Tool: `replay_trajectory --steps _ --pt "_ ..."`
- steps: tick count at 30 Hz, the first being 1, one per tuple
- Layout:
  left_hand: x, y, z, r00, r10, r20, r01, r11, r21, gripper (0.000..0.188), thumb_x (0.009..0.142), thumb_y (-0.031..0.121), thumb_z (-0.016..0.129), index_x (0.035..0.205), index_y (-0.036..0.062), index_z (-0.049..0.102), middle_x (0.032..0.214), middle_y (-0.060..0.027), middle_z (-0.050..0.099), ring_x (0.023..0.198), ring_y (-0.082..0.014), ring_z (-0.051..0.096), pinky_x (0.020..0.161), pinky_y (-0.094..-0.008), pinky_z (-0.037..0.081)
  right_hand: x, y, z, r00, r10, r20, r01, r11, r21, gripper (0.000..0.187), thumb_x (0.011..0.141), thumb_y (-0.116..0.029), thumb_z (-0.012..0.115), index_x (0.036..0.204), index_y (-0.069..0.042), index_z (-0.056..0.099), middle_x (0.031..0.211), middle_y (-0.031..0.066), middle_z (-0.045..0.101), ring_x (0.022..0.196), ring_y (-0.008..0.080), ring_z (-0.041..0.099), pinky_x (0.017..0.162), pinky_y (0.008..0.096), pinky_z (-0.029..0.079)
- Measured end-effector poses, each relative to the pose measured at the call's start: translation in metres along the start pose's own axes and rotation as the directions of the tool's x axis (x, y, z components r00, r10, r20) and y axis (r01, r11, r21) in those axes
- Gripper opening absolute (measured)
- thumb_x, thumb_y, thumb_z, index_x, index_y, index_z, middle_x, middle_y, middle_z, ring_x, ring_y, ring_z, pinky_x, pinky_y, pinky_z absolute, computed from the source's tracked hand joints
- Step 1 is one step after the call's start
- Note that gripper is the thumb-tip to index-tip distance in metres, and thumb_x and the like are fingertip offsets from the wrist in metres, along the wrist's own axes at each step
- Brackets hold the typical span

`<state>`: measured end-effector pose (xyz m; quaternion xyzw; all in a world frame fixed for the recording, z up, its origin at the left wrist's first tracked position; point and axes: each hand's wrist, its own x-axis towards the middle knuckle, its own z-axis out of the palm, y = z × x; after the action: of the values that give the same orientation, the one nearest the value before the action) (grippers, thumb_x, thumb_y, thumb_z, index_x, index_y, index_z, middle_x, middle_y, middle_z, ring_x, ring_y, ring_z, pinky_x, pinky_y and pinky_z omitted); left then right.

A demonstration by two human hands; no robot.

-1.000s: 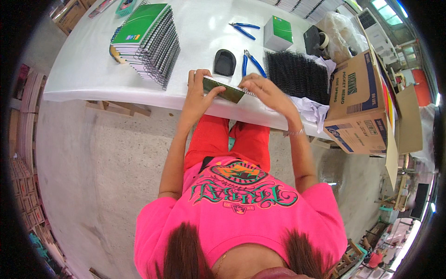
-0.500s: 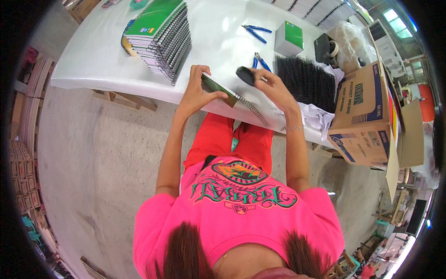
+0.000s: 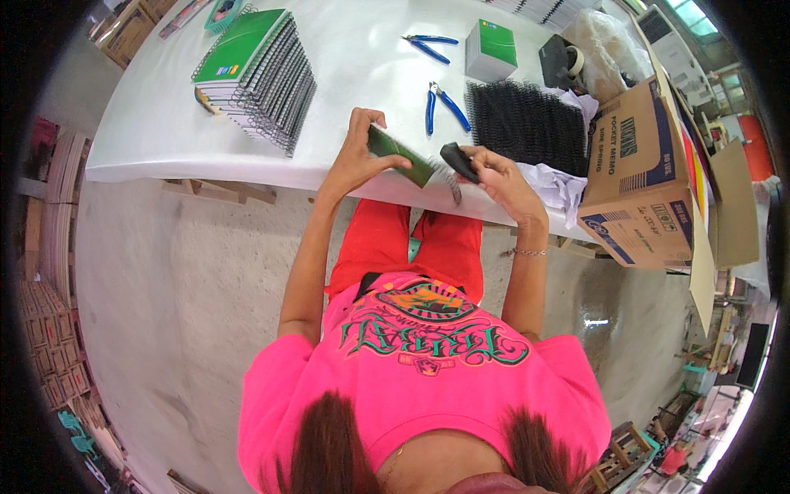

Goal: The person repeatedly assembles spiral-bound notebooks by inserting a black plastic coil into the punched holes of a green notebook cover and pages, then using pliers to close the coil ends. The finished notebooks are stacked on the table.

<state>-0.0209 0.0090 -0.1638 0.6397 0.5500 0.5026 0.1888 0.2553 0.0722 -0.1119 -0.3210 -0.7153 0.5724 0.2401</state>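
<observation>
My left hand (image 3: 355,162) is closed around a small green-covered notebook (image 3: 399,158), tilted over the table's near edge. From the notebook's right end sticks out a wire spiral coil (image 3: 453,188), partly blurred. Just right of the coil, my right hand (image 3: 506,185) grips a black, rounded, palm-sized object (image 3: 459,162) whose kind I cannot make out. A small gap seems to separate it from the coil. Beyond my hands lie blue-handled pliers (image 3: 445,109), jaws pointing away, with a second blue-handled pair (image 3: 429,47) farther back.
Spiral-bound green notebooks (image 3: 255,74) stand stacked at left on the white table (image 3: 354,74). Another green-topped stack (image 3: 491,51) sits behind many black coils (image 3: 527,128) on crumpled paper (image 3: 559,191). An open cardboard box (image 3: 634,173) borders the right side, near a tape roll (image 3: 576,60).
My right hand has moved right and slightly nearer with the black object. Less of the coil sticks out of the notebook. My left hand keeps its grip; the whole view has shifted a little.
</observation>
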Motion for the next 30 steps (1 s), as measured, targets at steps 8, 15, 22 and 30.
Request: replay_trajectory --steps 8,15,22,30 --pt "0.002 -0.002 -0.002 0.999 -0.002 0.051 0.003 1.0 -0.03 0.073 0.059 0.036 0.091 0.108 0.0074 0.045 0.102 -0.0061 0.039 0.098 -0.0216 0.044 0.086 -0.0329 0.041 0.004 0.011 0.006 0.998 0.064 0.014 -0.065 0.996 0.067 0.015 0.09 -0.017 0.068 0.087 -0.006 0.059 0.119 0.0047 0.058 0.105 0.0123 0.051 0.095 0.0282 0.04" --pt "0.0 0.001 -0.002 0.994 -0.076 0.083 0.083 0.992 -0.09 0.07 0.062 0.035 0.09 0.108 0.0083 0.046 0.105 -0.0063 0.04 0.102 -0.0219 0.045 0.089 -0.033 0.04 0.003 0.004 0.006 0.987 0.059 0.149 -0.115 0.909 0.4 0.017 0.086 -0.018 0.071 0.088 -0.006 0.06 0.113 0.0036 0.059 0.099 0.0097 0.051 0.09 0.0272 0.043" --pt "-0.003 0.0 -0.005 0.981 -0.1 0.169 0.133 0.972 -0.194 0.064 0.066 0.032 0.088 0.11 0.009 0.047 0.108 -0.0064 0.045 0.104 -0.0219 0.047 0.092 -0.0338 0.04 0.001 0.02 0.013 0.997 0.059 0.047 -0.071 0.935 0.346 0.018 0.091 -0.022 0.067 0.088 -0.006 0.06 0.11 0.0044 0.06 0.098 0.0108 0.052 0.089 0.0258 0.042" --pt "-0.003 0.002 -0.005 0.981 -0.084 0.175 0.117 0.975 -0.187 0.071 0.067 0.028 0.088 0.12 0.0105 0.044 0.112 -0.0073 0.045 0.109 -0.0225 0.047 0.096 -0.0343 0.039 -0.006 0.012 0.014 0.99 0.134 -0.047 -0.137 0.989 -0.057 0.021 0.086 -0.019 0.073 0.094 -0.005 0.061 0.12 0.0044 0.056 0.104 0.0117 0.051 0.092 0.0272 0.041"
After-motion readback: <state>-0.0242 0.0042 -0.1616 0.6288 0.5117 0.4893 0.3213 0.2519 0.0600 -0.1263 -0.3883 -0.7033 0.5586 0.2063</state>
